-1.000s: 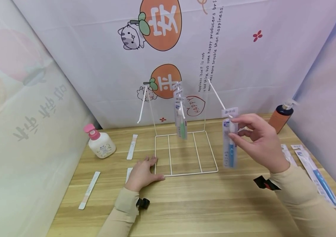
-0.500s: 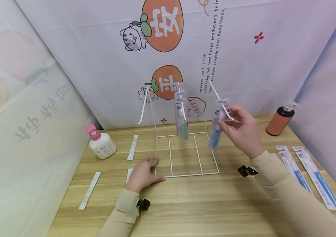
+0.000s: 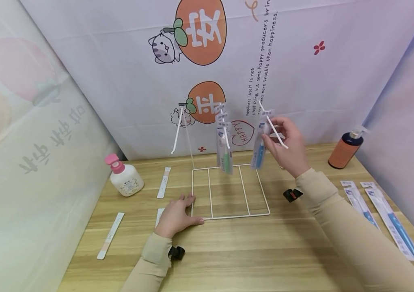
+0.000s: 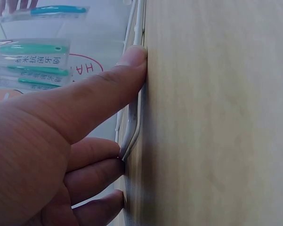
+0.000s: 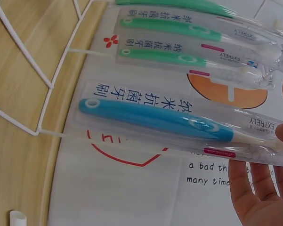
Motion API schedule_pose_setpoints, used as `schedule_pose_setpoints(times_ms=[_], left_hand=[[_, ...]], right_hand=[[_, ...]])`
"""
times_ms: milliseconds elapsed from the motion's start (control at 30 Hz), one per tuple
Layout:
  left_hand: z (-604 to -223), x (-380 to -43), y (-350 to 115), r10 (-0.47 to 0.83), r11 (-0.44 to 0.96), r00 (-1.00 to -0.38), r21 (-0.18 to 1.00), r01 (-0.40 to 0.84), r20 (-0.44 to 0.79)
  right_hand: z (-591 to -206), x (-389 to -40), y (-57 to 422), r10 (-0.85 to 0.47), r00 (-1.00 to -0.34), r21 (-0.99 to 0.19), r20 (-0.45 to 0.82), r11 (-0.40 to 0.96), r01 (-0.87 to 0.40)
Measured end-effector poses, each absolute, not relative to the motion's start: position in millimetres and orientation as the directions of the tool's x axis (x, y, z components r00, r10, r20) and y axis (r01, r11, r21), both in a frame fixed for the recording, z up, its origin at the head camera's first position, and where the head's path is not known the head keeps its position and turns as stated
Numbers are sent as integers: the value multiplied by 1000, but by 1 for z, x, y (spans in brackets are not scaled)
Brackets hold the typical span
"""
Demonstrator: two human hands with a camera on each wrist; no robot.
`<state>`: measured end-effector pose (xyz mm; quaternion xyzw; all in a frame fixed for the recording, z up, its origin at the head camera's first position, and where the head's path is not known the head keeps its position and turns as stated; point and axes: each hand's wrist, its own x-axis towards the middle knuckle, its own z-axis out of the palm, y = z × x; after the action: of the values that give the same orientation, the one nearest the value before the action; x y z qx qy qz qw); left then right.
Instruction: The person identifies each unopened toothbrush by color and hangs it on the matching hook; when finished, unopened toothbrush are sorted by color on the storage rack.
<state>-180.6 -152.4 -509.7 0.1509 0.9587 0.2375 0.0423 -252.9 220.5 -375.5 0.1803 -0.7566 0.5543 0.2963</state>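
Observation:
My right hand [image 3: 290, 145] pinches a packaged blue toothbrush [image 3: 260, 156] by its upper part. The pack's header card lies along the right prong [image 3: 277, 133] of a white wire rack [image 3: 232, 217], and the pack hangs down below it. In the right wrist view the blue toothbrush [image 5: 155, 120] shows through clear plastic, with thumb and fingers on either side of the pack. My left hand [image 3: 174, 217] holds the rack's front left corner, its thumb on the front wire [image 4: 138, 33]. Several packaged green toothbrushes [image 3: 226, 158] hang from the middle prong.
Two packaged blue toothbrushes [image 3: 393, 221] lie at the right, with an orange pump bottle [image 3: 343, 152] behind them. A white pump bottle [image 3: 128, 181] with a pink top stands at the left. Slim white strips [image 3: 110, 236] lie near it. The left prong [image 3: 177, 132] bears nothing.
My right hand has moved left and back, carrying the blue toothbrush pack from the right prong's tip further along the prong. My left hand has stayed at the rack's corner.

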Motion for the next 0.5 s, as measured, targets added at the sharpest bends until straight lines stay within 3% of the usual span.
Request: schedule_pose_setpoints(times_ms=[500], left_hand=[[-510,-180,-153,310,842,-951,467,272,-5]], right_hand=[[-375,-287,215,84,-695,-645,714,464,-607]])
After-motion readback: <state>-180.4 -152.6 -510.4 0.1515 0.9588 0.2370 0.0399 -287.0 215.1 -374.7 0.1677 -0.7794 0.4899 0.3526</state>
